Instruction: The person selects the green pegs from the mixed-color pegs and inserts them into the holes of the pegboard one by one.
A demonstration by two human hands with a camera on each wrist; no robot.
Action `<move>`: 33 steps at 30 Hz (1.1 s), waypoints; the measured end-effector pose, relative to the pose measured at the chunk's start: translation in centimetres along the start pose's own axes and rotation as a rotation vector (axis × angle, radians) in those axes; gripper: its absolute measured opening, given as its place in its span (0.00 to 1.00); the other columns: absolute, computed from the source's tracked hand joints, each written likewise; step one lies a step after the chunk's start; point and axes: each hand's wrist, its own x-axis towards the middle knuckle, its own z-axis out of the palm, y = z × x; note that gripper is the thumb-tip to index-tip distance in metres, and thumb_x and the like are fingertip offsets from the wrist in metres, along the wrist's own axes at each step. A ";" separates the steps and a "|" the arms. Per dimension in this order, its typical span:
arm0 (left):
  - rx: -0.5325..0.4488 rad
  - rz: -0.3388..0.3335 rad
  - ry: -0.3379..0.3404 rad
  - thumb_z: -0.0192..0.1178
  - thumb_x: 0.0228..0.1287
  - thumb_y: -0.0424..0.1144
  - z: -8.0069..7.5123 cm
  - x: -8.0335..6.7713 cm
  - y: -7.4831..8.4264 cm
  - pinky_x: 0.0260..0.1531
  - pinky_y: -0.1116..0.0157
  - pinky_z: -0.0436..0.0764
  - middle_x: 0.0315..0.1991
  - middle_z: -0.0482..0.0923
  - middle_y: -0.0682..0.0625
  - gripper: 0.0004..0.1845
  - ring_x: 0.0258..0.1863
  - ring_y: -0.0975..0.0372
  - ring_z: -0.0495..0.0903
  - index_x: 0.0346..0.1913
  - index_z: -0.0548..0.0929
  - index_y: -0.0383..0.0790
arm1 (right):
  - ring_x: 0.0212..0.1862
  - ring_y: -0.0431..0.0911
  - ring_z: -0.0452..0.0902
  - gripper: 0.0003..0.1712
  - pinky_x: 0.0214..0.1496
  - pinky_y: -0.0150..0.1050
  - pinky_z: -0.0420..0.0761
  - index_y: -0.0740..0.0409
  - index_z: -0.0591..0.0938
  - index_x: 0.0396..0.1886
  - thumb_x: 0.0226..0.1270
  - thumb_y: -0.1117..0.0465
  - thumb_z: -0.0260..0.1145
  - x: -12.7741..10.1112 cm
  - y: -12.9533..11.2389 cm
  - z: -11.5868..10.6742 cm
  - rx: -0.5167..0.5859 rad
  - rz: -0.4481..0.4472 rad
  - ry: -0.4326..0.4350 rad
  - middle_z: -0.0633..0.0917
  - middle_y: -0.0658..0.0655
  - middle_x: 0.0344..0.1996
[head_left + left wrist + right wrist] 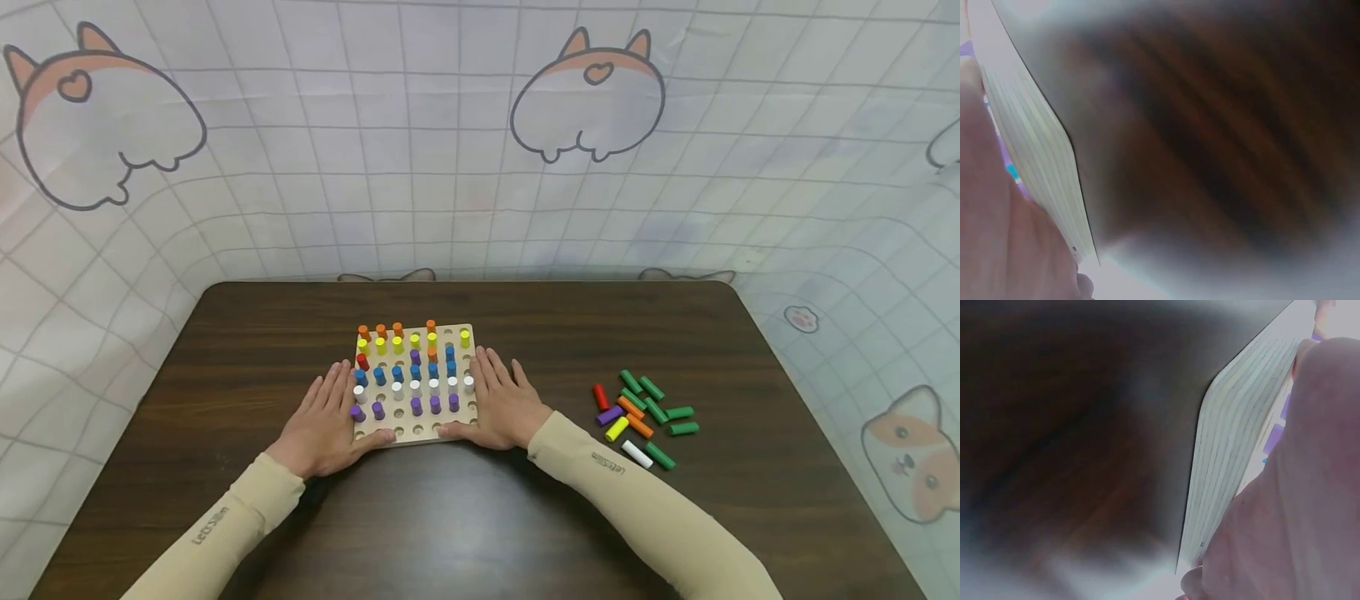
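A light wooden pegboard point(420, 433) lies on the dark table and carries orange, yellow, red, blue, white and purple pegs. My left hand point(330, 417) lies flat against its left side, fingers straight, thumb along the front edge. My right hand point(504, 404) lies flat against its right side in the same way. The left wrist view shows the board's layered edge point(1041, 169) beside my palm point(997, 237). That same layered edge point(1222, 469) appears in the right wrist view next to my other palm point(1297, 512).
A loose heap of pegs point(643, 411), mostly green with red, orange, purple, yellow and white, lies on the table point(225, 350) to the right of my right forearm. A printed cloth backdrop point(480, 150) rises behind the table.
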 end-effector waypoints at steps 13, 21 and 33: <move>0.027 0.044 -0.007 0.54 0.65 0.74 0.4 0.4 3.7 0.82 0.42 0.48 0.84 0.44 0.32 0.62 0.84 0.39 0.46 0.81 0.48 0.25 | 0.87 0.55 0.38 0.69 0.86 0.60 0.46 0.59 0.45 0.85 0.62 0.14 0.45 -3.0 2.9 0.2 -0.010 0.025 -0.001 0.43 0.59 0.86; 0.039 0.049 -0.035 0.52 0.65 0.76 1.2 0.8 5.9 0.83 0.44 0.48 0.84 0.43 0.33 0.63 0.85 0.40 0.44 0.81 0.47 0.26 | 0.87 0.56 0.39 0.70 0.86 0.61 0.47 0.60 0.46 0.85 0.61 0.13 0.45 -4.6 4.7 0.3 -0.023 0.035 -0.019 0.44 0.60 0.86; 0.052 0.049 -0.045 0.51 0.64 0.77 1.8 0.6 8.0 0.83 0.46 0.49 0.84 0.44 0.34 0.63 0.85 0.42 0.45 0.81 0.48 0.27 | 0.87 0.57 0.40 0.69 0.85 0.62 0.48 0.60 0.47 0.85 0.62 0.14 0.46 -6.3 6.3 1.2 -0.013 0.025 0.012 0.46 0.60 0.86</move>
